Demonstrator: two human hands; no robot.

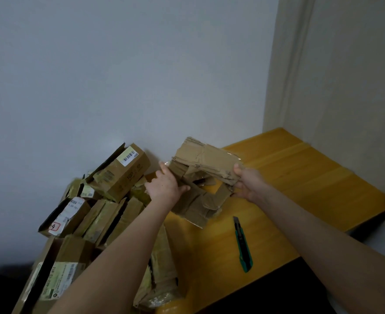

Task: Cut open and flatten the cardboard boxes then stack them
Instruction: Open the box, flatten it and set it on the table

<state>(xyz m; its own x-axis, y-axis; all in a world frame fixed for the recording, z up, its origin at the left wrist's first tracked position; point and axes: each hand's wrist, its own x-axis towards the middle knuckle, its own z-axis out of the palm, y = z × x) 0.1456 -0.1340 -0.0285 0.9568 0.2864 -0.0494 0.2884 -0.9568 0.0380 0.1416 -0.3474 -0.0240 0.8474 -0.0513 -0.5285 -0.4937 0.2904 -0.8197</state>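
I hold a worn brown cardboard box (206, 164), cut open with ragged flaps and clear tape, above the yellow table (300, 177). My left hand (165, 185) grips its left side, thumb up along the edge. My right hand (247, 181) pinches its right end, thumb on top. The box's lower flaps hang down toward the table. A green utility knife (242, 244) lies on the table below my right forearm.
A heap of taped, labelled cardboard boxes (91, 214) fills the left, leaning against the grey wall and reaching the table's left edge. One boxed carton (123, 172) tops the heap. The table's right half shows bare wood; a dark gap lies beyond its near edge.
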